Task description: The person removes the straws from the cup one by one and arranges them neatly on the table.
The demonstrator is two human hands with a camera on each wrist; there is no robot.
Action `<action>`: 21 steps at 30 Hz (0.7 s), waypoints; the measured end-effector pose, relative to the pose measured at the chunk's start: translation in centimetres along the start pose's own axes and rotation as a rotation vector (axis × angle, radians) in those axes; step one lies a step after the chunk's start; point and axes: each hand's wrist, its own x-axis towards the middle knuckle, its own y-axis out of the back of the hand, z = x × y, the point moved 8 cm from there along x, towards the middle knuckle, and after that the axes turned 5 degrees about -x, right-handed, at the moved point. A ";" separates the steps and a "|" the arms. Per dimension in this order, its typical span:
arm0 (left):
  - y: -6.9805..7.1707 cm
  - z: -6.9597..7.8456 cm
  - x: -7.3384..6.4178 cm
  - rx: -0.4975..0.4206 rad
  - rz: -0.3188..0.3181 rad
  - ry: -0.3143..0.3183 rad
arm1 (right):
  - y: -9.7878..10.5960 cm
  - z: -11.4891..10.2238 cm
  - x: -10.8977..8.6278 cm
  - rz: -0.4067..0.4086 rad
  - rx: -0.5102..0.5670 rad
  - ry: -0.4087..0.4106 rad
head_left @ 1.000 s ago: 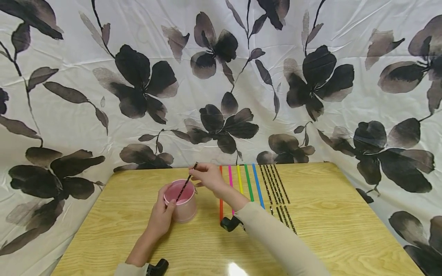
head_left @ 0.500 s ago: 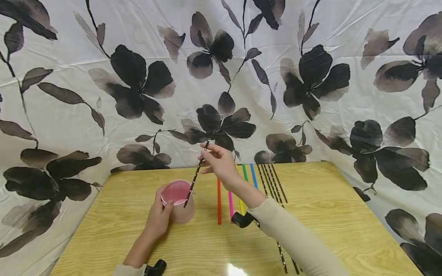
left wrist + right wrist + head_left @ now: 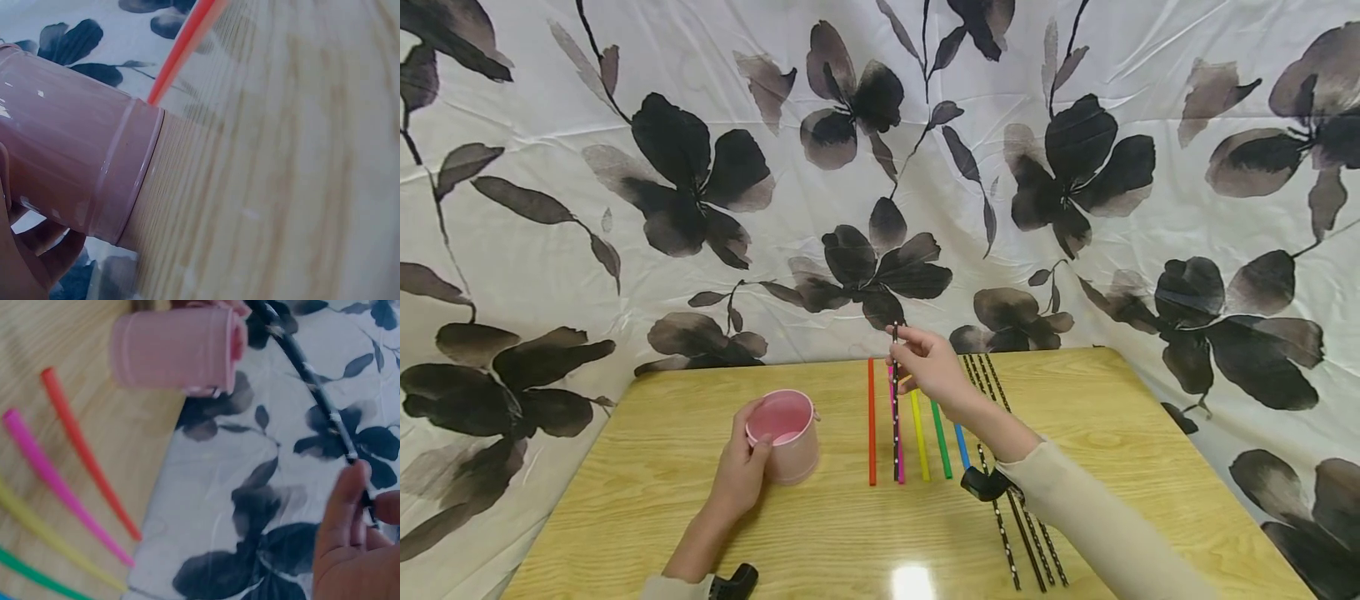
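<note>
A small pink bucket (image 3: 797, 454) stands on the table with its mouth up. My left hand (image 3: 741, 475) grips its left side, thumb over the near rim; in the left wrist view curled fingers (image 3: 59, 256) show beside the bucket wall. To the right, my right hand (image 3: 934, 371) pinches a black straw with white dots (image 3: 896, 417) near its top end. That straw hangs nearly upright in front of the magenta straw (image 3: 901, 467), apart from the bucket. In the right wrist view the dotted straw (image 3: 312, 381) runs up from thumb and fingertips.
Red (image 3: 872, 421), yellow (image 3: 921, 442), green (image 3: 942, 446) and blue (image 3: 962, 446) straws lie in a row right of the bucket. Beyond them are several black dotted straws (image 3: 1004, 533), partly under the right forearm. A floral cloth (image 3: 880, 167) hangs behind the table.
The right hand has drawn the black dotted straw up and away from the bucket to the right, and it now hangs closer to upright. The left hand keeps its grip on the bucket.
</note>
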 end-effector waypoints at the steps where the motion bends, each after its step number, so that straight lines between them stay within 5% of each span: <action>1: 0.0 0.0 0.0 -0.005 0.000 0.002 | 0.4 0.4 -0.2 -0.011 -0.034 -0.024; 11: -0.3 0.3 0.2 -0.010 -0.005 0.005 | 4.1 4.3 -3.3 -0.130 -0.250 -0.168; 16: -0.2 1.8 0.3 -0.020 -0.011 0.020 | 6.8 5.2 -4.9 -0.072 -0.292 -0.153; 21: -0.2 1.1 0.3 -0.014 -0.010 0.017 | 9.7 7.2 -6.1 0.002 -0.280 -0.177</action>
